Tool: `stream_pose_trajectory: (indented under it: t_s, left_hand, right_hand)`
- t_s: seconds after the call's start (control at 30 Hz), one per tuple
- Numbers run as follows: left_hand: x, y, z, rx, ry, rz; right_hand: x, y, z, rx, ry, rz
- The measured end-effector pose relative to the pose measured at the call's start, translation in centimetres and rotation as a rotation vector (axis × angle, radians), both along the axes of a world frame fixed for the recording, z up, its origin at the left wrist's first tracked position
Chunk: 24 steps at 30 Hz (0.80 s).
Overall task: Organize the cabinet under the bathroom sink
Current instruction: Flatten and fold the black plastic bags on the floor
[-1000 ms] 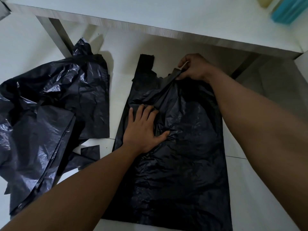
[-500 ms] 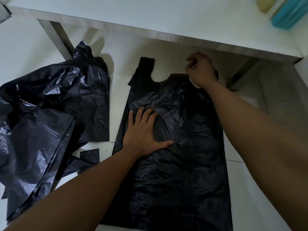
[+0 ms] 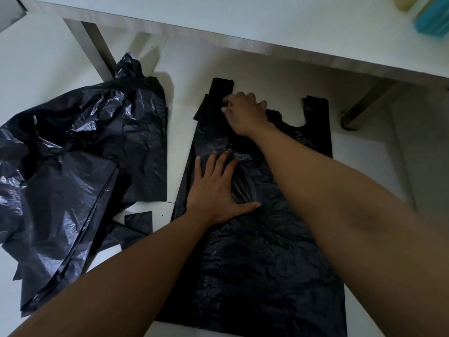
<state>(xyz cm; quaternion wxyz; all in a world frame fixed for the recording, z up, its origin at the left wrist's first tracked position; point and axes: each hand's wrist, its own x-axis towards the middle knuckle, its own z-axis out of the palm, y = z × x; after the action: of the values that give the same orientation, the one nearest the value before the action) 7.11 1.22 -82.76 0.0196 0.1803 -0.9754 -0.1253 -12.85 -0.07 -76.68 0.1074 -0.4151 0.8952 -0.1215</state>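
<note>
A black plastic bag (image 3: pixel 262 268) lies spread flat on the white floor, its two handles pointing toward the counter. My left hand (image 3: pixel 216 190) presses flat on the bag's middle with its fingers spread. My right hand (image 3: pixel 245 113) reaches across to the bag's left handle (image 3: pixel 222 85), fingers curled on the plastic there. The right handle (image 3: pixel 315 105) lies flat and free.
A crumpled heap of more black bags (image 3: pixel 73 166) lies on the floor to the left. A white counter (image 3: pixel 243 23) with metal legs (image 3: pixel 97 47) spans the top. A teal item (image 3: pixel 432 20) sits on its right end. White floor tiles (image 3: pixel 364 154) show at right.
My right hand let go of the right handle, which now lies flat, and moved left across the bag to the left handle. My left hand stayed pressed on the bag.
</note>
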Motion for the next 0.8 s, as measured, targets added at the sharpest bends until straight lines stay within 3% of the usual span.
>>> stream_pose_trajectory:
  t_s: [0.23, 0.33, 0.4, 0.6, 0.8]
  left_hand:
    - [0.0, -0.1, 0.0, 0.028, -0.006, 0.001]
    - [-0.1, -0.1, 0.0, 0.022, -0.021, 0.000]
    - [-0.1, -0.1, -0.1, 0.020, -0.014, 0.004]
    - [0.0, -0.1, 0.0, 0.014, -0.006, 0.001]
    - [-0.1, 0.0, -0.1, 0.010, 0.000, 0.002]
  right_hand:
    - [-1.3, -4.7, 0.6, 0.247, -0.112, -0.061]
    - [-1.5, -4.5, 1.5, 0.124, -0.097, -0.022]
    - [-1.7, -4.0, 2.7, 0.001, -0.227, 0.018]
    - [-4.0, -3.2, 5.9, 0.105, -0.460, 0.060]
    - [-4.6, -3.0, 7.1, -0.149, -0.684, -0.020]
